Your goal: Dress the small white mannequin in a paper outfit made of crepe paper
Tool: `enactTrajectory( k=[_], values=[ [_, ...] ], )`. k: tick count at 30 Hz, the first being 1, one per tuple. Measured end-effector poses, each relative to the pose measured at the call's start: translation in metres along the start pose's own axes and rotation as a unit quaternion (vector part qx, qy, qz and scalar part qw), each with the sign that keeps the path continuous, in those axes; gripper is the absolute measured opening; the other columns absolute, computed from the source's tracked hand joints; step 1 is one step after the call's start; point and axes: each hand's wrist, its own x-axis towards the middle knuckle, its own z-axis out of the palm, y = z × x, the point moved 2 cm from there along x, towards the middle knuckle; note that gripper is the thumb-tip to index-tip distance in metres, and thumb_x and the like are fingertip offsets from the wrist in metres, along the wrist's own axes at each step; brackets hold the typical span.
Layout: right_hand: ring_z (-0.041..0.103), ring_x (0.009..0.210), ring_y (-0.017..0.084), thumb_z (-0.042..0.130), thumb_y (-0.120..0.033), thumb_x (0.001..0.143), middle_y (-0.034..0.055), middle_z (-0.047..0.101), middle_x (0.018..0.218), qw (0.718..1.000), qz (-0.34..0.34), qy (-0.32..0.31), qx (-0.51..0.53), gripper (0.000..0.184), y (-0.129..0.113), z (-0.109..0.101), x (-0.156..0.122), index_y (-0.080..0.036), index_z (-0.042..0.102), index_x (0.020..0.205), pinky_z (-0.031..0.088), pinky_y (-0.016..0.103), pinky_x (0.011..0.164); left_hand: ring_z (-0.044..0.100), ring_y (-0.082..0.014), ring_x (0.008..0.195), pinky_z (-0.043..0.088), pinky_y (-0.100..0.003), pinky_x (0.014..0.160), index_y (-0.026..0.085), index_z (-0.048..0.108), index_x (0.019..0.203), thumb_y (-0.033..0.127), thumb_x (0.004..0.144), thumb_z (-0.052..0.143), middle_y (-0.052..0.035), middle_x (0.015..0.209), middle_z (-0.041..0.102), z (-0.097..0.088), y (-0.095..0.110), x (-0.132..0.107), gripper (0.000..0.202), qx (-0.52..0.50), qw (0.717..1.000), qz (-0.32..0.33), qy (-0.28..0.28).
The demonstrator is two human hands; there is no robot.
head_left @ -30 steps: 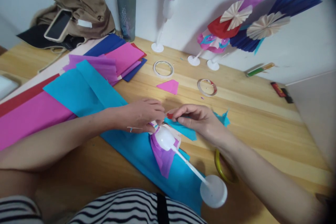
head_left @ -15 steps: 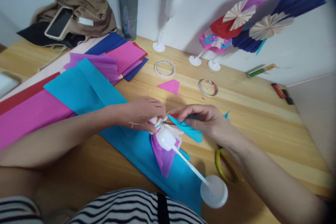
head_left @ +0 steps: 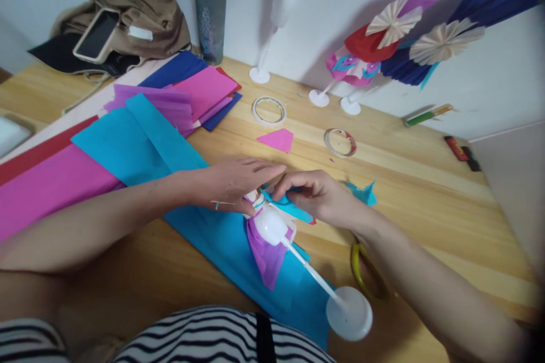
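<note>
A white plastic stand figure (head_left: 269, 228) with a thin stem and round base lies tilted toward me, dressed in purple and cream paper. My left hand (head_left: 238, 181) rests at its wrapped upper part. The thumb presses on it, and the forefinger stretches out over it; the other fingers' grip is partly hidden. My right hand (head_left: 326, 195) pinches a strip of blue paper (head_left: 298, 210) between thumb and bent fingers, against the cream paper of the figure. A bit of red shows under the strip. Beneath the figure lies a large blue paper sheet (head_left: 213, 247).
Folded coloured papers (head_left: 213, 88) are stacked at left. Two tape rolls, one white (head_left: 269, 123) and one clear (head_left: 353, 147), lie beyond my hands. Yellow-handled scissors (head_left: 355, 269) sit under my right forearm. Dressed figures (head_left: 370, 45) and a bottle (head_left: 210, 17) stand along the wall.
My right hand has moved left with the blue paper strip, bringing it onto the figure. My left forefinger has stretched out to the right. A blue scrap behind the right hand is now more exposed.
</note>
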Motion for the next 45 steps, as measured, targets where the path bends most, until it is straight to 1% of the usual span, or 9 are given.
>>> enactTrajectory(
  k=[5, 11, 15, 20, 23, 28, 35, 39, 45],
  values=[
    [0.062, 0.059, 0.012, 0.060, -0.014, 0.081, -0.0015, 0.071, 0.071, 0.999, -0.047, -0.011, -0.020, 0.018, -0.004, 0.001, 0.000, -0.022, 0.074, 0.074, 0.051, 0.023, 0.055, 0.059, -0.0273, 0.129, 0.049, -0.033, 0.099, 0.019, 0.053, 0.126, 0.022, 0.086, 0.070, -0.0084, 0.133, 0.064, 0.001, -0.001, -0.001, 0.043, -0.033, 0.999, -0.015, -0.024],
    [0.069, 0.072, 0.016, 0.057, -0.015, 0.082, 0.0043, 0.078, 0.085, 0.998, -0.049, -0.020, -0.028, 0.020, 0.000, 0.000, -0.001, -0.019, 0.077, 0.082, 0.051, 0.025, 0.059, 0.060, -0.0272, 0.127, 0.049, -0.033, 0.101, 0.016, 0.055, 0.126, 0.022, 0.087, 0.071, -0.0099, 0.132, 0.066, 0.000, 0.001, 0.000, 0.043, -0.030, 0.999, -0.018, -0.026],
    [0.066, 0.065, 0.014, 0.058, -0.018, 0.082, 0.0030, 0.077, 0.081, 0.999, -0.023, 0.031, -0.035, 0.019, 0.004, -0.005, -0.002, -0.019, 0.077, 0.082, 0.049, 0.024, 0.056, 0.061, -0.0286, 0.127, 0.051, -0.036, 0.100, 0.016, 0.056, 0.127, 0.023, 0.086, 0.073, -0.0105, 0.131, 0.067, 0.001, 0.000, 0.001, 0.045, -0.038, 0.999, -0.017, -0.028],
    [0.062, 0.058, 0.013, 0.065, -0.022, 0.083, 0.0015, 0.076, 0.075, 0.994, -0.004, 0.097, -0.040, 0.013, 0.007, -0.017, -0.010, -0.020, 0.078, 0.082, 0.048, 0.025, 0.053, 0.055, -0.0313, 0.136, 0.046, -0.040, 0.110, 0.009, 0.044, 0.143, 0.020, 0.084, 0.077, -0.0181, 0.145, 0.059, 0.000, 0.001, 0.001, 0.068, -0.036, 0.998, -0.024, -0.035],
    [0.072, 0.072, 0.017, 0.069, -0.027, 0.086, 0.0038, 0.079, 0.085, 0.996, -0.013, 0.091, 0.002, 0.011, 0.004, -0.016, -0.016, -0.022, 0.077, 0.082, 0.057, 0.027, 0.063, 0.055, -0.0312, 0.135, 0.047, -0.039, 0.108, 0.010, 0.044, 0.142, 0.022, 0.084, 0.078, -0.0180, 0.143, 0.060, 0.001, 0.001, 0.001, 0.069, -0.032, 0.998, -0.029, -0.045],
    [0.076, 0.090, 0.022, 0.065, -0.023, 0.089, 0.0058, 0.080, 0.092, 0.996, -0.062, 0.070, -0.005, 0.014, -0.012, 0.000, -0.024, -0.023, 0.076, 0.081, 0.061, 0.033, 0.078, 0.060, -0.0273, 0.129, 0.049, -0.035, 0.102, 0.020, 0.053, 0.131, 0.027, 0.087, 0.072, -0.0082, 0.135, 0.065, 0.004, -0.004, -0.001, 0.049, -0.047, 0.999, -0.014, -0.022],
    [0.075, 0.081, 0.021, 0.052, -0.002, 0.085, 0.0048, 0.079, 0.088, 0.972, -0.171, 0.061, -0.148, 0.033, -0.022, 0.026, -0.030, -0.024, 0.075, 0.092, 0.061, 0.034, 0.071, 0.049, -0.0233, 0.142, 0.037, -0.033, 0.117, 0.023, 0.031, 0.157, 0.017, 0.090, 0.064, -0.0045, 0.156, 0.052, -0.002, 0.000, 0.000, 0.075, -0.076, 0.996, 0.006, -0.040],
    [0.074, 0.089, 0.020, 0.048, 0.002, 0.084, 0.0068, 0.079, 0.094, 0.949, -0.237, 0.061, -0.199, 0.039, -0.019, 0.032, -0.031, -0.023, 0.073, 0.101, 0.062, 0.032, 0.073, 0.052, -0.0256, 0.139, 0.039, -0.036, 0.115, 0.019, 0.033, 0.157, 0.016, 0.089, 0.069, -0.0073, 0.152, 0.055, -0.005, 0.003, 0.000, 0.077, -0.092, 0.994, -0.009, -0.058],
    [0.073, 0.094, 0.020, 0.046, 0.006, 0.080, 0.0075, 0.078, 0.098, 0.939, -0.246, 0.048, -0.234, 0.043, -0.019, 0.032, -0.030, -0.021, 0.071, 0.103, 0.063, 0.032, 0.077, 0.051, -0.0275, 0.139, 0.039, -0.037, 0.115, 0.015, 0.032, 0.158, 0.015, 0.088, 0.071, -0.0095, 0.151, 0.056, -0.005, 0.003, 0.001, 0.080, -0.088, 0.994, -0.011, -0.064]
  ],
)
